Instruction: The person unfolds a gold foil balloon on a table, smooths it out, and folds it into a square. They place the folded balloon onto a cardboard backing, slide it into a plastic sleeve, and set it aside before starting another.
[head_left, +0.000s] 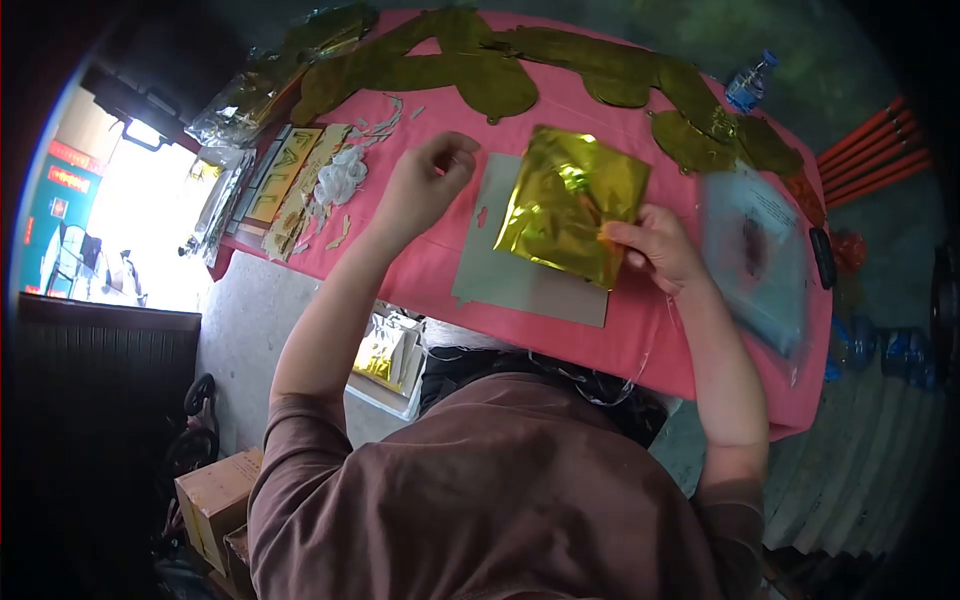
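Note:
My right hand (pixel 660 248) grips the lower right edge of a shiny folded gold foil balloon (pixel 570 195), thumb on top. The foil is a creased, roughly square bundle, tilted above a flat grey card (pixel 540 290) with a hanger cut-out at its left edge. To the left of the card, my left hand (pixel 430 185) is raised over the pink cloth, its fingers curled into a pinch. Whatever those fingertips hold, if anything, is too small to make out. Flat gold foil balloons (pixel 497 88) lie spread along the table's far side.
The pink-covered table (pixel 420 260) carries printed cards (pixel 272 185), crumpled white plastic (pixel 342 175) and paper scraps at left. Clear plastic bags (pixel 755 250) lie at right, near a water bottle (pixel 750 82). Below the table edge stands a white bin (pixel 405 405); cardboard boxes (pixel 215 505) are lower left.

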